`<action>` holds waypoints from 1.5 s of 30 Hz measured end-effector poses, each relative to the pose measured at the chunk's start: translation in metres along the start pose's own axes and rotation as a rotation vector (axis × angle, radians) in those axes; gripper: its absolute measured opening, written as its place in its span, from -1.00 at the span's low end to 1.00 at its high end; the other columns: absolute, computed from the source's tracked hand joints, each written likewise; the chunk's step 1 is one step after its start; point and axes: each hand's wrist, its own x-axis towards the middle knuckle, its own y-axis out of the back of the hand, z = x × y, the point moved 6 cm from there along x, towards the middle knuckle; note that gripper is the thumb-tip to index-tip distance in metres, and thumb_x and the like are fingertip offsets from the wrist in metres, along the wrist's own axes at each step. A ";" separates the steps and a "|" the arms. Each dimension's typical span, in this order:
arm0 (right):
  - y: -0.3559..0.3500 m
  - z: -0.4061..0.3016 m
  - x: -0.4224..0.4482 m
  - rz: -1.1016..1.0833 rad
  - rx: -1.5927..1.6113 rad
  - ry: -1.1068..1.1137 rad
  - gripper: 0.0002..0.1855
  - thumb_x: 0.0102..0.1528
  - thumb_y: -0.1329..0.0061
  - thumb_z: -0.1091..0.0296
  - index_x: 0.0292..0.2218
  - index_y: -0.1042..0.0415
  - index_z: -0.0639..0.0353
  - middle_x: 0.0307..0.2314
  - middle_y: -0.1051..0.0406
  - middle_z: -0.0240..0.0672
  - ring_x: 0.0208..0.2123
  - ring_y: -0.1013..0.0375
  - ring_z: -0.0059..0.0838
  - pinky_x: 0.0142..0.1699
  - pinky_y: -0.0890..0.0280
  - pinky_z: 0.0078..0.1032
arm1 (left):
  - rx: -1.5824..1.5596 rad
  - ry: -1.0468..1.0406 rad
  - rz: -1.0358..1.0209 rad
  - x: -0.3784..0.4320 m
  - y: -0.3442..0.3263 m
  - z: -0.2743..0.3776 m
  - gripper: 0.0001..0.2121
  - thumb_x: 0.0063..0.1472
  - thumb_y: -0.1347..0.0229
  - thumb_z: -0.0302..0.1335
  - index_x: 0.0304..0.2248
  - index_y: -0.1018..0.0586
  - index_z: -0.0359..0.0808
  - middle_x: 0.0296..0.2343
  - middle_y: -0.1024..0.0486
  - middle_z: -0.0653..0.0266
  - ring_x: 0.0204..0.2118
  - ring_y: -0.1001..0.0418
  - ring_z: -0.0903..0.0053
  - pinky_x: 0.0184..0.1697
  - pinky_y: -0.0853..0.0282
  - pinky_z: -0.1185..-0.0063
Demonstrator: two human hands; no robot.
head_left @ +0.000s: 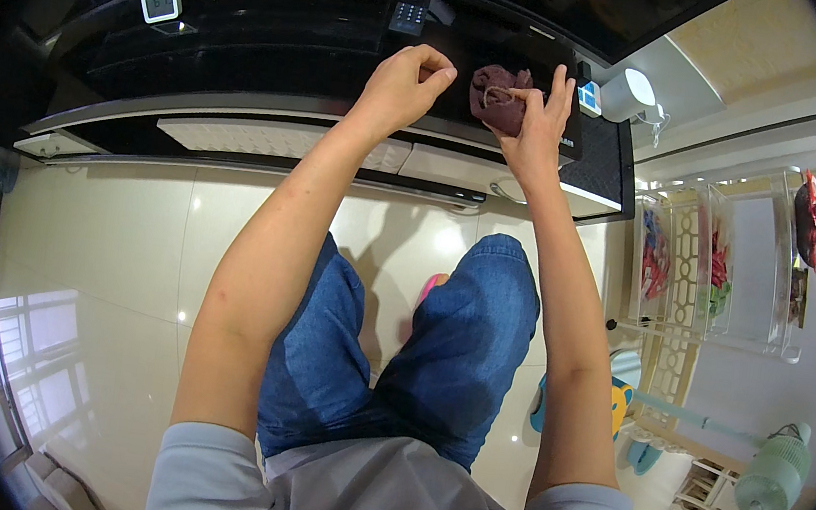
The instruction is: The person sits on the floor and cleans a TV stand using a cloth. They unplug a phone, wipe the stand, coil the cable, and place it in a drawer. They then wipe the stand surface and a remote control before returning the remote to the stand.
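My right hand holds a bundled dark maroon cloth above the right part of a glossy black cabinet top. A thin tan cord or band lies around the cloth, near my thumb and index finger. To the left of the cloth, apart from it, my left hand hovers over the cabinet's front edge with curled fingers and the thumb near the index finger. Whether something small is between those fingertips cannot be told.
A white digital clock and a dark keypad device stand on the cabinet. At its right are a power strip and a white cylindrical device. A clear tiered rack and a green fan stand farther right.
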 end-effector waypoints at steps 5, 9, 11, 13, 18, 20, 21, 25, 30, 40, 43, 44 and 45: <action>-0.008 0.011 0.007 -0.177 0.192 -0.125 -0.43 -0.21 -0.38 0.45 -0.17 -0.38 0.14 -0.04 -0.33 -0.07 0.00 -0.34 0.02 0.09 -0.28 -0.22 | 0.034 0.005 -0.007 0.003 0.001 -0.008 -0.75 0.21 -0.15 -0.33 -0.25 -0.60 -0.36 -0.28 -0.55 0.14 -0.24 -0.53 0.35 -0.12 -0.43 0.45; 0.004 0.012 0.017 0.047 0.182 -0.108 -0.52 -0.18 -0.30 0.55 -0.21 -0.40 0.17 -0.25 -0.43 -0.17 -0.15 -0.44 -0.13 -0.05 -0.36 -0.35 | 0.150 0.005 0.004 0.002 0.006 -0.008 -0.75 0.25 -0.13 -0.32 -0.18 -0.59 -0.32 -0.29 -0.59 0.20 -0.23 -0.54 0.46 -0.12 -0.42 0.52; 0.004 0.008 0.026 0.192 0.138 -0.030 -0.50 -0.24 -0.23 0.61 -0.19 -0.41 0.17 -0.29 -0.38 -0.19 -0.19 -0.35 -0.09 -0.10 -0.29 -0.24 | 0.191 -0.036 0.034 0.002 0.015 -0.004 -0.75 0.25 -0.13 -0.32 -0.18 -0.60 -0.31 -0.26 -0.57 0.18 -0.22 -0.53 0.44 -0.12 -0.41 0.51; -0.015 0.007 0.018 0.028 0.023 -0.046 -0.39 -0.26 -0.22 0.62 -0.10 -0.40 0.16 -0.18 -0.38 -0.17 -0.10 -0.34 -0.08 -0.01 -0.28 -0.24 | 0.356 -0.017 0.049 -0.003 0.024 0.001 -0.73 0.23 -0.13 -0.31 -0.15 -0.60 -0.29 -0.20 -0.54 0.14 -0.17 -0.53 0.32 -0.08 -0.42 0.43; -0.024 -0.035 -0.008 -0.145 0.114 0.027 -0.30 -0.23 -0.19 0.58 0.02 -0.39 0.12 0.04 -0.29 -0.03 0.11 -0.24 0.03 0.23 -0.15 -0.20 | 0.588 0.014 0.098 -0.009 0.053 0.006 -0.71 0.22 -0.11 -0.28 -0.12 -0.60 -0.23 -0.14 -0.52 0.13 -0.08 -0.50 0.17 -0.03 -0.41 0.32; -0.039 -0.077 -0.008 -0.199 0.183 0.136 -0.33 -0.21 -0.16 0.53 0.01 -0.41 0.00 0.05 -0.26 -0.08 0.15 -0.19 0.00 0.18 -0.17 -0.11 | 0.583 -0.001 0.169 -0.007 0.066 0.005 -0.70 0.23 -0.09 -0.28 -0.12 -0.59 -0.24 -0.16 -0.53 0.12 -0.10 -0.50 0.16 -0.05 -0.42 0.33; -0.051 -0.097 -0.012 -0.217 0.227 0.191 -0.36 -0.18 -0.13 0.49 0.00 -0.42 -0.07 0.07 -0.24 -0.13 0.18 -0.14 -0.04 0.12 -0.21 -0.03 | 0.583 0.015 0.190 -0.008 0.068 0.007 -0.70 0.22 -0.09 -0.28 -0.11 -0.58 -0.24 -0.15 -0.53 0.12 -0.10 -0.51 0.16 -0.05 -0.42 0.33; -0.050 -0.133 -0.013 -0.303 0.217 0.323 -0.50 -0.12 -0.07 0.53 -0.09 -0.50 -0.06 0.08 -0.26 -0.25 0.19 -0.14 -0.07 0.14 -0.20 -0.05 | 0.614 0.041 0.163 -0.015 0.071 0.004 -0.69 0.23 -0.09 -0.29 -0.10 -0.58 -0.26 -0.13 -0.53 0.13 -0.09 -0.51 0.15 -0.05 -0.42 0.34; -0.017 -0.022 -0.010 -0.228 0.113 0.105 -0.38 -0.23 -0.02 0.75 -0.11 -0.51 -0.03 0.03 -0.33 -0.26 0.13 -0.23 -0.15 0.17 -0.25 -0.29 | 0.784 0.119 0.036 -0.028 0.076 0.010 -0.66 0.26 -0.08 -0.30 -0.05 -0.55 -0.29 -0.09 -0.52 0.03 -0.06 -0.50 0.14 -0.01 -0.41 0.32; -0.021 -0.045 -0.010 -0.248 0.187 0.115 -0.38 -0.27 -0.10 0.61 -0.09 -0.48 -0.04 0.02 -0.31 -0.28 0.10 -0.24 -0.13 0.10 -0.27 -0.19 | 1.043 0.207 -0.194 -0.025 0.054 0.003 -0.74 0.25 -0.10 -0.25 -0.30 -0.66 -0.27 -0.34 -0.61 0.08 -0.24 -0.58 0.18 -0.21 -0.50 0.34; -0.023 -0.044 -0.011 -0.263 0.258 0.197 -0.39 -0.24 -0.08 0.60 -0.08 -0.49 -0.04 0.02 -0.32 -0.27 0.10 -0.25 -0.16 0.07 -0.28 -0.19 | 1.049 0.196 -0.186 -0.024 0.055 0.004 -0.76 0.23 -0.13 -0.26 -0.37 -0.68 -0.28 -0.38 -0.62 0.09 -0.25 -0.59 0.18 -0.22 -0.50 0.35; -0.023 -0.021 -0.008 -0.230 0.169 0.076 -0.41 -0.22 -0.08 0.59 -0.08 -0.49 -0.04 0.01 -0.33 -0.27 0.10 -0.25 -0.16 0.07 -0.28 -0.17 | 1.048 0.203 -0.200 -0.024 0.055 0.003 -0.76 0.22 -0.13 -0.27 -0.37 -0.68 -0.27 -0.37 -0.62 0.09 -0.25 -0.59 0.18 -0.22 -0.50 0.35; -0.023 0.002 -0.004 -0.194 0.084 -0.043 -0.42 -0.20 -0.08 0.58 -0.07 -0.49 -0.04 0.01 -0.33 -0.27 0.10 -0.25 -0.15 0.06 -0.28 -0.15 | 1.064 0.185 -0.196 -0.022 0.055 0.004 -0.77 0.22 -0.14 -0.28 -0.37 -0.68 -0.27 -0.37 -0.62 0.09 -0.25 -0.59 0.18 -0.22 -0.50 0.36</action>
